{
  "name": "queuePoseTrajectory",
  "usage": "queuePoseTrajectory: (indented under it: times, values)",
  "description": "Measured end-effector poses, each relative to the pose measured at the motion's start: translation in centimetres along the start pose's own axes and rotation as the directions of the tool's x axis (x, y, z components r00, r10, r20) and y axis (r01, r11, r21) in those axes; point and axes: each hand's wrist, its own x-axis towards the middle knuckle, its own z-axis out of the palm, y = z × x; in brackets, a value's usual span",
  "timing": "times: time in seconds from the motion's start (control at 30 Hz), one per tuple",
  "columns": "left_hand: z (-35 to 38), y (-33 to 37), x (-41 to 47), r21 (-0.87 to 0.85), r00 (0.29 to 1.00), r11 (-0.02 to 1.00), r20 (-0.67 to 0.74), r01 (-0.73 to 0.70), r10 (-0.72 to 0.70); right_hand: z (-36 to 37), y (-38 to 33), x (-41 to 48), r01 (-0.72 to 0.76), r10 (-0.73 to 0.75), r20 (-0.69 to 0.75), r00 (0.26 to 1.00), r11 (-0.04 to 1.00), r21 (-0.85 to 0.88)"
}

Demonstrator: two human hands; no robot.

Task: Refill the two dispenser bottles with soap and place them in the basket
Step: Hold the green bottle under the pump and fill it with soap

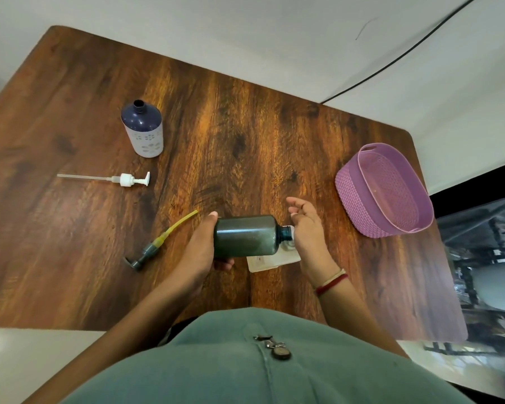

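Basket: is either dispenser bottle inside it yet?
No: the blue bottle stands on the table away from the basket, and the left hand holds the green bottle.

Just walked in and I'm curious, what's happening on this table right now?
A person's left hand grips a dark green bottle, tipped on its side, pump off. The right hand is at its mouth, over a clear pouch; whether it grips the pouch is unclear. A blue-and-white bottle stands open, the white pump and grey pump lie on the table, and the purple basket holds nothing yet.
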Motion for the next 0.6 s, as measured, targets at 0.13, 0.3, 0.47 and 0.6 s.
queuePoseTrajectory:
  times: [0.13,0.3,0.47,0.6]
  values:
    - [0.1,0.2,0.1,-0.035,0.999,0.999,0.037,-0.012,0.013,-1.2,-1.1,0.0,0.054,-0.053,0.086,0.995,0.999,-0.005]
    - [0.2,0.3,-0.1,-0.056,1.000,0.998,-0.011,0.025,-0.026,-0.3,-0.1,-0.1,0.056,-0.056,0.000,0.998,0.998,-0.028]
    - [0.0,0.1,-0.3,-0.065,0.999,0.997,0.004,0.044,-0.044,-0.4,0.0,0.1,-0.025,0.029,0.100,0.995,0.999,-0.042]
    - [0.2,0.4,-0.1,-0.078,0.999,0.996,0.034,0.045,-0.043,-1.4,-1.4,0.5,-0.055,0.074,0.219,0.973,0.994,-0.095]
